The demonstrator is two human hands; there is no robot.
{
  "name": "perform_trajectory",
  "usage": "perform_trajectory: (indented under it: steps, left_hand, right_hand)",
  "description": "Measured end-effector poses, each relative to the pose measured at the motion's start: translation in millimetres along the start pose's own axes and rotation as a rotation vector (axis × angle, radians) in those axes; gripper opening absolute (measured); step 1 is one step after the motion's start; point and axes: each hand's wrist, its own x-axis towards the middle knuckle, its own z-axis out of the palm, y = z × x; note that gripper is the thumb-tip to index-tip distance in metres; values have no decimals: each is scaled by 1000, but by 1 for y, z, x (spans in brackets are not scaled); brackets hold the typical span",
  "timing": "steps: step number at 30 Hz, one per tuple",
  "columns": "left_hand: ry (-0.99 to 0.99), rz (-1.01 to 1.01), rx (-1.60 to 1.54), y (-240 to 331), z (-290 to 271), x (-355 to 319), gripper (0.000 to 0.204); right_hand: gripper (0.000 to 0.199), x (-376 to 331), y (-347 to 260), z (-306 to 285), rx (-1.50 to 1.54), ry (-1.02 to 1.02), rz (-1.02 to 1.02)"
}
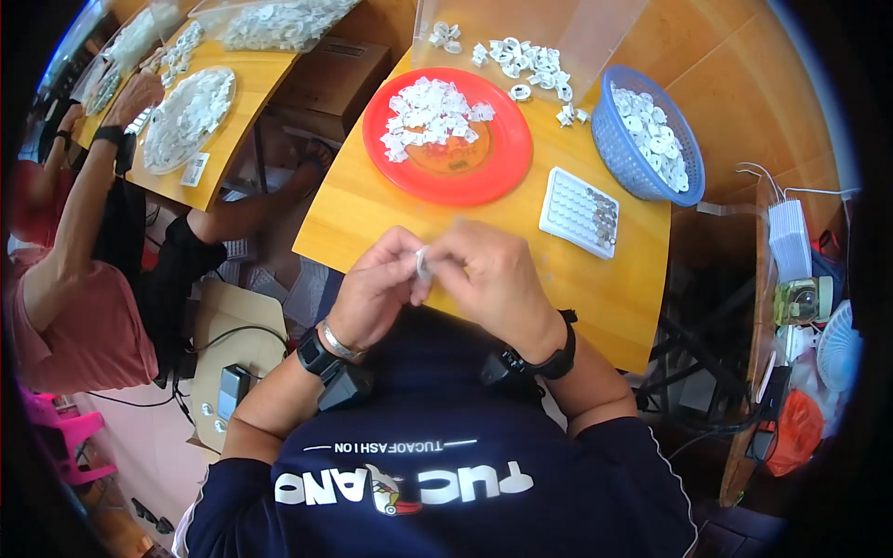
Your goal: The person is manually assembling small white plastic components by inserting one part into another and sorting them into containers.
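Close to my body, over the table's near edge, my left hand (377,288) pinches a small round white plastic part (422,261). My right hand (491,279) meets it there, its curled fingers on the same part and slightly blurred. Just beyond my hands lies a red plate (512,158) with a heap of small white plastic pieces (431,116). Right of my right hand sits a white tray (555,206) with a grid of wells, several holding small silvery discs (606,223). A blue basket (609,149) at the far right holds round white parts (651,130).
Loose white parts (530,65) lie behind the plate, by a clear plastic bin (595,23). To the left, a co-worker's hand (139,93) is at another table with a dish of white pieces (186,121). On the right, a shelf holds a small fan (837,344) and a red bag (797,431).
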Motion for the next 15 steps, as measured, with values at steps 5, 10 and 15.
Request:
perform_trajectory:
  steps: [5, 10, 15]
  left_hand:
    - [-23, 13, -61, 0, -1, 1, 19]
    - [-71, -18, -141, -7, -10, 4, 18]
    - [-8, -68, -307, -12, -13, 6, 13]
  right_hand:
    - [8, 0, 9, 0, 265, -35, 213]
    - [9, 1, 33, 4, 855, -231, 454]
    - [6, -6, 47, 20, 888, -191, 497]
